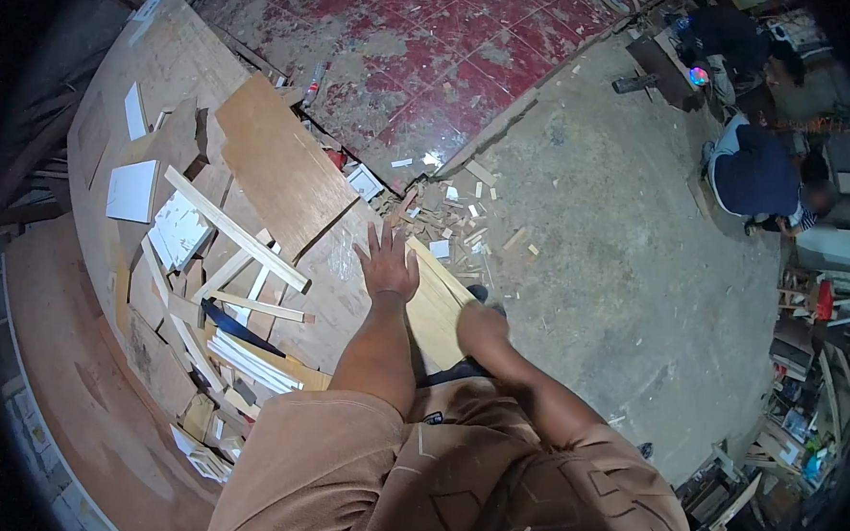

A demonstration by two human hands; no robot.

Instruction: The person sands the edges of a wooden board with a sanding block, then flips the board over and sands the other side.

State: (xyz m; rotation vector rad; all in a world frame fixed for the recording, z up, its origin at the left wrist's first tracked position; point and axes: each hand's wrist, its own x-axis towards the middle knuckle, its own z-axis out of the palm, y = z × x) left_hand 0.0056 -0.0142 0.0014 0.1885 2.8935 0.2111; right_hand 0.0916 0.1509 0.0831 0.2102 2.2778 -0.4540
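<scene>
My left hand (389, 264) lies with its fingers spread, palm down, at the left edge of a pale wooden board (434, 309). That board slants between my forearms, with a thin strip along its right side. My right hand (482, 328) is curled in a fist at the board's right edge and blurred by motion; I cannot tell what it grips. Dark shapes show beside and below this hand. Small wood offcuts (439, 248) lie on the floor past the board's far end.
On the left, a broad wooden surface (181, 51) carries a brown plywood sheet (281, 167), white panels (132, 191) and long wood strips (238, 229). Red tiles (436, 64) and grey concrete floor (600, 227) lie ahead. A person (759, 172) bends over at the right; scrap wood is piled nearby.
</scene>
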